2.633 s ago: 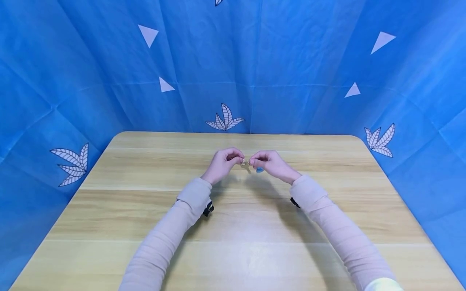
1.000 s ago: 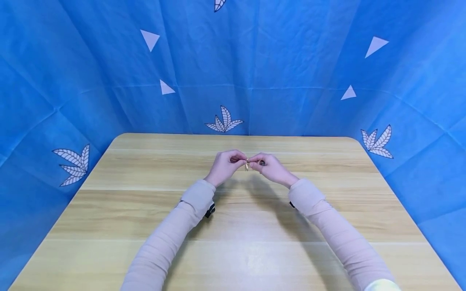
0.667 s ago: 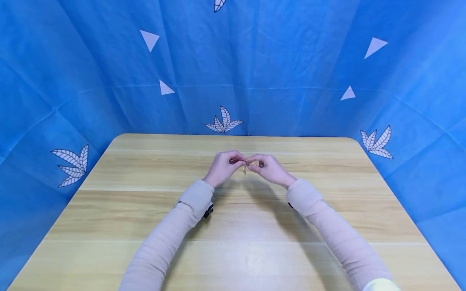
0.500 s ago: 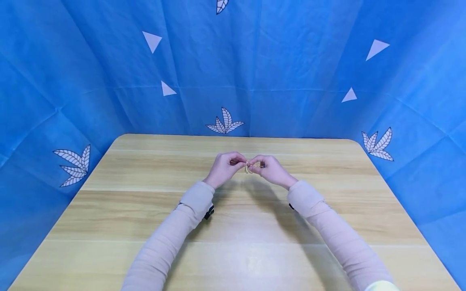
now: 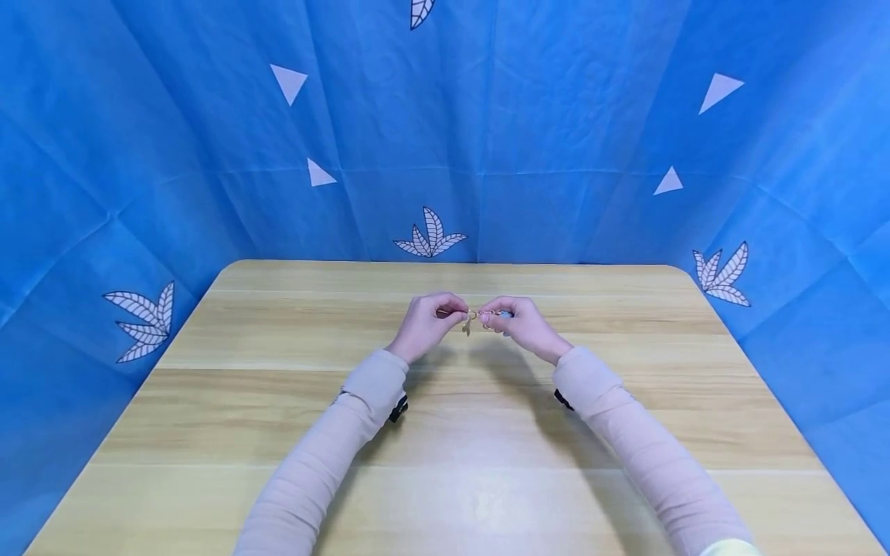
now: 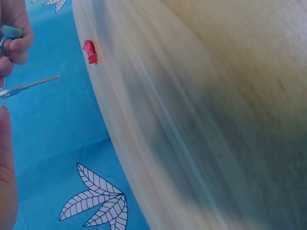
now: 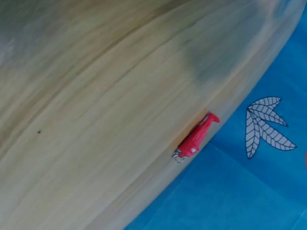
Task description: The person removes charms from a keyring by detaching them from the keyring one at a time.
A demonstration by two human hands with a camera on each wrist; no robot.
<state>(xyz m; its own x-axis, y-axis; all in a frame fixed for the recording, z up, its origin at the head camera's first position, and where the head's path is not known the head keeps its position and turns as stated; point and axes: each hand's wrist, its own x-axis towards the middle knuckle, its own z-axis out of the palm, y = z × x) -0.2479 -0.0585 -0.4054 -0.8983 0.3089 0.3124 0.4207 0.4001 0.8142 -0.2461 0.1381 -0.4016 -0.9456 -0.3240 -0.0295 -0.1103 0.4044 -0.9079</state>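
Observation:
Near the far side of the table, my left hand (image 5: 424,323) pinches a metal key (image 5: 467,327) at its head; the blade hangs below the fingertips. In the left wrist view the key (image 6: 33,85) sticks out past a thumb, with a small ring by its head. Just to the right, my right hand (image 5: 524,323) pinches a gold-coloured keychain (image 5: 489,315) between thumb and fingers. A blue-green charm (image 6: 10,32) shows in its fingers in the left wrist view. A narrow gap parts the fingertips, with gold-coloured metal bridging it. The right wrist view shows neither hand.
A red figure-shaped keychain (image 7: 195,136) with a silver chain lies on the wooden table (image 5: 278,432) close to its far edge. Both wrist views show it; in the head view it is hidden. A blue curtain (image 5: 556,116) with leaf prints hangs beyond the table.
The hands came together over the small metal pieces, and the fingertips are now slightly apart again. The blue charm, hanging below the right hand at first, now shows behind its fingers.

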